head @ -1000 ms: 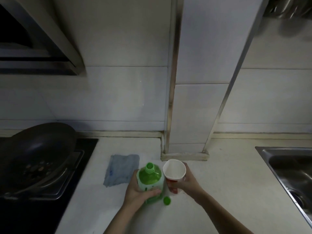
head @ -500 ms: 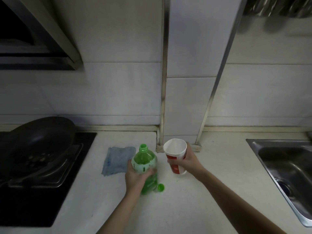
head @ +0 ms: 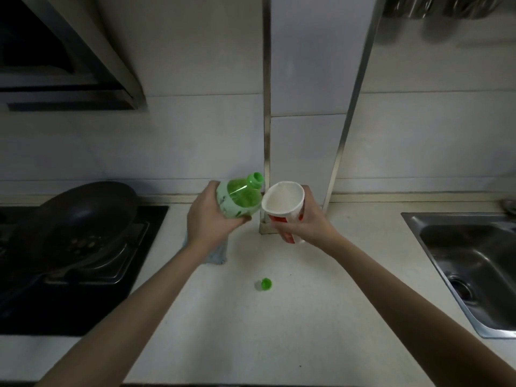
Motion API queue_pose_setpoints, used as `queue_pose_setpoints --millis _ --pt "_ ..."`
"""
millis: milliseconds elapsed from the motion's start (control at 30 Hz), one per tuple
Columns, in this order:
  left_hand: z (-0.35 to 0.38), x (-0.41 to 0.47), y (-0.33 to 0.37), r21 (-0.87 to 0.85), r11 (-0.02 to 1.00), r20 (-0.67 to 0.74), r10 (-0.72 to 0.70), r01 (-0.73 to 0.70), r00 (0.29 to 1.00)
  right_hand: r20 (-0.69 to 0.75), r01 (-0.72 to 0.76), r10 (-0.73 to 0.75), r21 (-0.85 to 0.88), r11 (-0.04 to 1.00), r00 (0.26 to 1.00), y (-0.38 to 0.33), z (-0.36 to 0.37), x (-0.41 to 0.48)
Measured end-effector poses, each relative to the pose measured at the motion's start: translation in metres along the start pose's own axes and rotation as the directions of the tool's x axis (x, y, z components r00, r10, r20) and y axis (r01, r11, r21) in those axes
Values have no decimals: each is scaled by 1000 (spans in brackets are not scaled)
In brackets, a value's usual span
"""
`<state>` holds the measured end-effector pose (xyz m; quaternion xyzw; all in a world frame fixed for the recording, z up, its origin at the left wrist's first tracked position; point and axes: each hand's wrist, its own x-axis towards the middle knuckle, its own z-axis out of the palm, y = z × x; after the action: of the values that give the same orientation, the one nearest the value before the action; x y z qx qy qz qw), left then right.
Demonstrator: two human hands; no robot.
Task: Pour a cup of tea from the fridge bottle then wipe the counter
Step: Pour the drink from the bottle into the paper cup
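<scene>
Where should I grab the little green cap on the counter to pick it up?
Pinch the green cap by its round side wall, thumb on one side and finger on the other, coming straight down from above. It lies alone on the bare counter, so nothing blocks your fingers. It is small and low, so fingertips should work better than a whole hand.

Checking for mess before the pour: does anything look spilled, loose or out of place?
No spill shows. The green cap lies loose on the counter, away from the bottle in the left hand. The cup in the right hand looks empty.
</scene>
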<state>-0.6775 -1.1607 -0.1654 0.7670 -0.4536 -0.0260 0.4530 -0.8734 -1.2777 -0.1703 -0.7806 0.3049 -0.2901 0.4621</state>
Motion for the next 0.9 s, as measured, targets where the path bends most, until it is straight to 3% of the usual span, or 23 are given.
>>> queue_pose_setpoints --millis 133,200,500,900 --pt "-15 19 14 280 886 56 370 -370 928 -73 20 -16 53 998 997 -3 -6 -11" --pt "-16 22 17 346 826 92 442 -445 892 -94 12 -8 45 999 996 -3 -9 -15" --pt "-11 22 20 491 716 242 434 -496 868 -157 -15 12 -13 1000 987 16 -5 -26" --pt "-14 28 18 607 569 303 478 -554 824 -161 -59 39 -119 991 986 40 0 -40"
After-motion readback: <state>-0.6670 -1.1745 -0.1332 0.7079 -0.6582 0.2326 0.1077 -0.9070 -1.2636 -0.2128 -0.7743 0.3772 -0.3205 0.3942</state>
